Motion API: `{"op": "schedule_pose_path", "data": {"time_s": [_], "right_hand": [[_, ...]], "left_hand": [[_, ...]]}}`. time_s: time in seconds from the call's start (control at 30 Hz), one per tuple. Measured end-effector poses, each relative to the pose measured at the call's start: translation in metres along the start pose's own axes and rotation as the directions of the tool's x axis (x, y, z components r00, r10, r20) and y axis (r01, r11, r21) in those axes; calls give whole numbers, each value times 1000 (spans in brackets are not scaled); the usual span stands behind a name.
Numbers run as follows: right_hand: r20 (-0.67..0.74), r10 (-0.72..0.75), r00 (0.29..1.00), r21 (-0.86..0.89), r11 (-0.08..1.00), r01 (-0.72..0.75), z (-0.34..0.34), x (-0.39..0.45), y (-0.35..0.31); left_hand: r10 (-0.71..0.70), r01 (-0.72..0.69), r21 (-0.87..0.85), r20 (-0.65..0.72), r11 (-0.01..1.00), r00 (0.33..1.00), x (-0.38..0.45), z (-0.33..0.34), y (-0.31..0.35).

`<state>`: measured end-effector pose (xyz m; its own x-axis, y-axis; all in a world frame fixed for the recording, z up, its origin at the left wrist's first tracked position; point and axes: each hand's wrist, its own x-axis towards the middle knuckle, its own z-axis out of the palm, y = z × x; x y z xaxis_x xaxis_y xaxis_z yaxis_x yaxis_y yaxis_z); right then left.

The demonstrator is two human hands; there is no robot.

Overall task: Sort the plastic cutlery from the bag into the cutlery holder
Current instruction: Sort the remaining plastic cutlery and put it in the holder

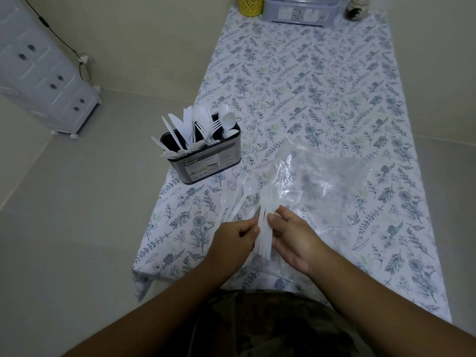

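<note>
A bundle of white plastic spoons (265,222) stands between my hands near the table's front edge. My left hand (235,240) pinches its handles from the left. My right hand (291,240) holds the same bundle from the right, fingers curled round it. More loose white cutlery (237,199) lies on the cloth just beyond my left hand. The clear plastic bag (324,186) lies flat to the right of it. The dark cutlery holder (206,161) stands at the table's left edge with knives, forks and spoons upright in its compartments.
The floral tablecloth (334,86) covers a long table. At its far end stand a yellow cup (251,5), a grey plastic box (300,10) and a small jar (358,7). A white drawer cabinet (43,70) is on the floor to the left.
</note>
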<state>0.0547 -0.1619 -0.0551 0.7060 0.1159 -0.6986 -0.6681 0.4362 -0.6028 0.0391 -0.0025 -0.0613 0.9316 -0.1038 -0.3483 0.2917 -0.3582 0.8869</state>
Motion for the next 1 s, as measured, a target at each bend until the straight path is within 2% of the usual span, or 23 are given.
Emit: {"op": "schedule_pose_path", "data": {"time_s": [0.13,0.23,0.37,0.47,0.57,0.67,1.0], "right_hand": [[9,12,1000,14,1000,-12,1,2,1],[11,24,1000,6,1000,-24,2,3,3],[4,18,1000,-60,998,-18,-1,3,4],[-60,1,998,-163,987,-11,-3,4,11],[-76,-16,997,-190,982,2,-5,2,14],[-84,-32,996,-176,984,17,-9,0,11],[-86,-40,995,-220,975,20,-17,-1,12]], "left_hand": [[176,-180,262,40,948,984,-3,0,9],[271,-302,450,134,841,953,-1,-1,15],[276,-359,602,230,713,933,9,-7,22],[235,-299,651,186,698,954,21,-15,22],[141,-101,670,-6,735,990,42,-26,15],[16,66,707,-108,704,994,59,-36,3],[-18,80,768,-89,635,996,71,-31,-5]]}}
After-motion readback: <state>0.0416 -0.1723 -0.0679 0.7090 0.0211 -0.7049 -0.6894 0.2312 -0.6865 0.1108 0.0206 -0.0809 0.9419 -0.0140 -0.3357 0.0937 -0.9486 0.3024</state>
